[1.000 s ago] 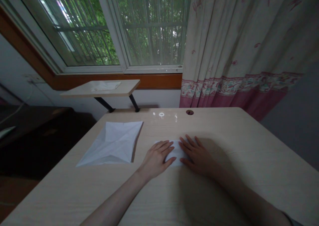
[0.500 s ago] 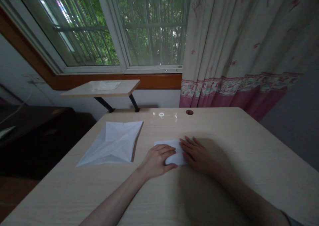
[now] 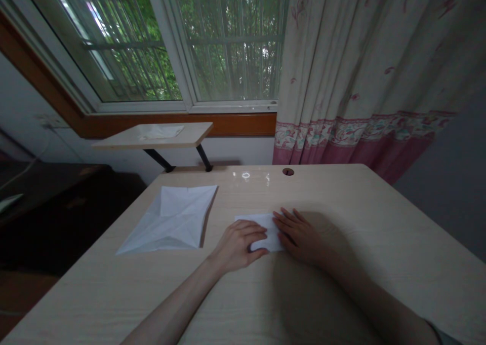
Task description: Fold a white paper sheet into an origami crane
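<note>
A small folded piece of white paper (image 3: 270,241) lies flat on the desk between my two hands, partly covered by both. My left hand (image 3: 241,243) rests on its left part, fingers stretched toward the right and the thumb apart along the near edge. On the right part lies my right hand (image 3: 298,236), palm down with its fingers spread. To the left, a larger sheet of creased white paper (image 3: 178,218) lies by itself, its edges slightly raised off the desk.
The pale wooden desk (image 3: 379,243) has a round cable hole (image 3: 288,172) near its far edge. A raised shelf (image 3: 193,136) on black legs stands at the back left, with crumpled white paper (image 3: 161,131) on it. Behind are a window and a curtain (image 3: 322,81).
Both hands stay almost where they were on the small paper, with only a very slight shift to the left. The larger sheet has not moved.
</note>
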{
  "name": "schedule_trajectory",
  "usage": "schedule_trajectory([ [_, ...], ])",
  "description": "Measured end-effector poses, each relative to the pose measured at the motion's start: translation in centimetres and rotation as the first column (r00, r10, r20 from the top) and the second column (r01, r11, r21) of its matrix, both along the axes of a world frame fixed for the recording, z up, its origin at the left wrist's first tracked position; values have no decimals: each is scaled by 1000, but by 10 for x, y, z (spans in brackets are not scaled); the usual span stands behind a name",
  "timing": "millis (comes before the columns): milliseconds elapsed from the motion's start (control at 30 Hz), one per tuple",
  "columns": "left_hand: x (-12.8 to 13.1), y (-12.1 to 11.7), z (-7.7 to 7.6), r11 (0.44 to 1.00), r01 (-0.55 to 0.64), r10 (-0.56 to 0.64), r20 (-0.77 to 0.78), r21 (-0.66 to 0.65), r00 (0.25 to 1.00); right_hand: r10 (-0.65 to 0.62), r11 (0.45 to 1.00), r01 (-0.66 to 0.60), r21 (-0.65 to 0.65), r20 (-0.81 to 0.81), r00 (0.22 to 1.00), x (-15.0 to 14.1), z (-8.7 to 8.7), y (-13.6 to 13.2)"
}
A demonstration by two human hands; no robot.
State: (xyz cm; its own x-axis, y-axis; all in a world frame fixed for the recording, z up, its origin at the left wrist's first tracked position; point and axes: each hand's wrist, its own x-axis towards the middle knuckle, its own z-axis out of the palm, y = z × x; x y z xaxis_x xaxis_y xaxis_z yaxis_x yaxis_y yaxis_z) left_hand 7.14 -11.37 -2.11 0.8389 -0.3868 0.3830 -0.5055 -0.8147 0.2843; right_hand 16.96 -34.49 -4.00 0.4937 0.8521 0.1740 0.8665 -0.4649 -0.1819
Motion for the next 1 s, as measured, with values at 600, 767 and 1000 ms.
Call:
schedule_trajectory([
  [600,0,-8,10,998,21,-46,429,63,902,35,980,-73,183,201,979,3,-4,-4],
  [767,0,-9,11,994,-79,32,502,72,864,41,927,-174,332,370,928,5,4,-6],
  [1000,-1,-9,8,984,-178,139,627,-1,767,35,891,-239,386,465,885,0,21,-6],
])
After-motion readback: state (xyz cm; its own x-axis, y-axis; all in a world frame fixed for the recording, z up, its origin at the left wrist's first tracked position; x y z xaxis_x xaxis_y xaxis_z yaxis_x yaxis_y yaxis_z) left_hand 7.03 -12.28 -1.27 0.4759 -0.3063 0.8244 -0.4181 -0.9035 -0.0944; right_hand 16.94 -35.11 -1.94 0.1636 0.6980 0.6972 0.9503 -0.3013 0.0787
